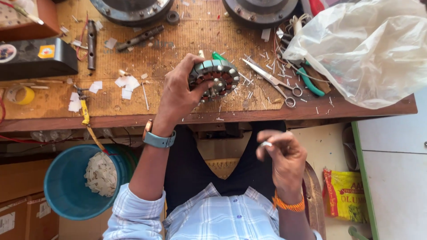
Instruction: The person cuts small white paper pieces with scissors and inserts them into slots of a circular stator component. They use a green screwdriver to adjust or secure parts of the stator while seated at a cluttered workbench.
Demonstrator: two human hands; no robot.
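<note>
Nearest the camera, the right hand [284, 155] pinches a small pale sliver [266, 144], too tiny to identify. Farther off, the left hand [180, 91] grips a round motor stator [215, 79] over the workbench [178, 49], fingers hiding its left side; scissors [272, 82] lie just right.

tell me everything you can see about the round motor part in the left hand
The round motor part is a metal stator ring: grey outer segments, reddish copper-coloured windings in slots, a central hole. It is held tilted at the wooden workbench's front edge, gripped at its left side by the left hand. Green-handled scissors lie just right, not touching.
</note>
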